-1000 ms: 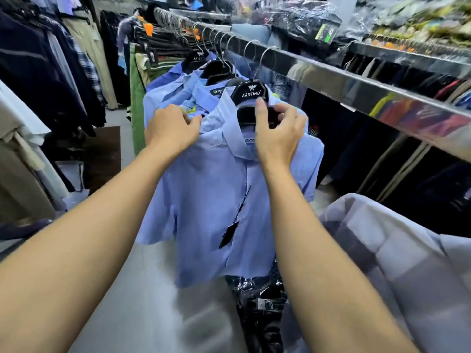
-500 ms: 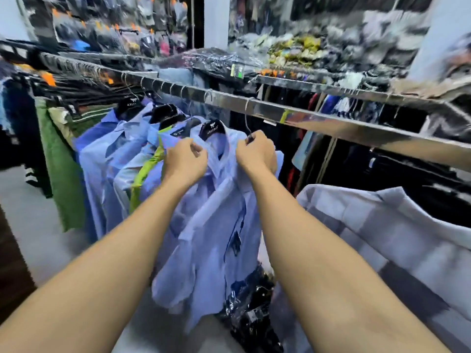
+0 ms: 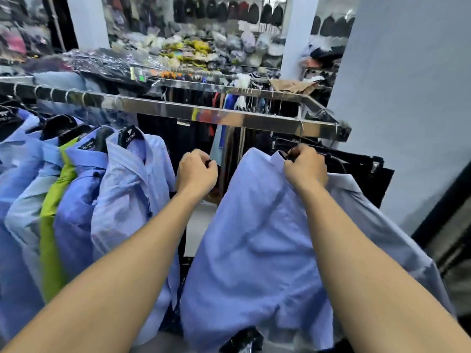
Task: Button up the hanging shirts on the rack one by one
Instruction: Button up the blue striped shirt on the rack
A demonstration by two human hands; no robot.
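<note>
A light blue shirt (image 3: 254, 238) hangs near the right end of the chrome rail (image 3: 229, 118). My right hand (image 3: 305, 168) grips its collar at the top, where a bit of dark hanger shows. My left hand (image 3: 196, 171) hovers in the gap to the shirt's left with its fingers curled and nothing clearly in them. To the left hangs a row of several blue shirts on black hangers (image 3: 132, 179), the nearest one with its front facing the gap. The front of the shirt under my right hand is turned away, so its buttons are hidden.
A lime green garment (image 3: 53, 225) hangs among the blue shirts. A pale grey shirt (image 3: 369, 212) lies behind my right arm, with dark trousers (image 3: 362, 171) beyond it. A white wall (image 3: 407, 98) closes the right side. Bagged clothes are piled behind the rail.
Both hands have let go of the blue shirt in the left row and moved right. My right hand has taken the collar of the shirt at the rail's right end.
</note>
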